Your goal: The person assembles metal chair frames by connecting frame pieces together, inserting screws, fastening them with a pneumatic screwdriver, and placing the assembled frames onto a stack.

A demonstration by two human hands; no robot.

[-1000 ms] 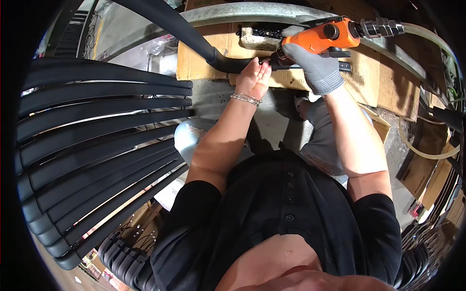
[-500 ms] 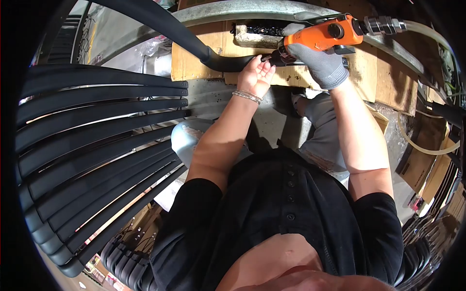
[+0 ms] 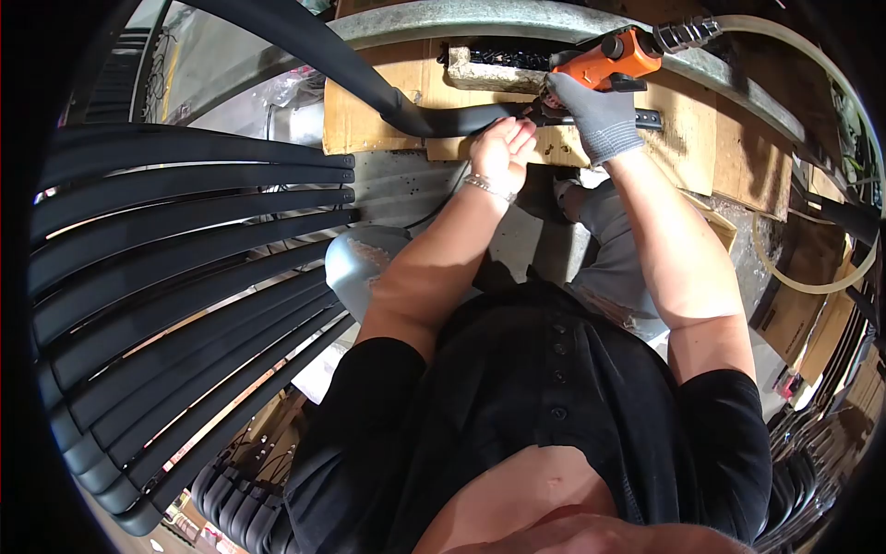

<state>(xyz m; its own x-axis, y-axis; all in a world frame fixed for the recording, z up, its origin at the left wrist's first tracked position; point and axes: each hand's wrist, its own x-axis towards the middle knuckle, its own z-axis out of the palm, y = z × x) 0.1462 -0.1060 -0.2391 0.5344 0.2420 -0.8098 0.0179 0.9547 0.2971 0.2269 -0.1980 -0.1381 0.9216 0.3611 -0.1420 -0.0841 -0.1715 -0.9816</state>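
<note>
My right hand (image 3: 595,111), in a grey glove, is wrapped around an orange air tool (image 3: 616,60). The tool's front end points down and left to a black curved tube (image 3: 461,120) lying on the cardboard. My bare left hand (image 3: 503,148), with bracelets at the wrist, has its fingertips together beside the tool's front end. Whatever those fingers pinch is too small to make out. A flat black end piece with holes (image 3: 651,119) shows to the right of the gloved hand.
A worn tray of small black parts (image 3: 494,76) sits behind the tube. A metal rail (image 3: 406,28) crosses the back. The pale air hose (image 3: 821,60) curves down the right side. Several black padded tubes (image 3: 194,198) are stacked at left. Cardboard (image 3: 369,115) covers the work surface.
My right hand has lowered and tilted the air tool, bringing it slightly left. My left hand has shifted a little right and down along the tube's end.
</note>
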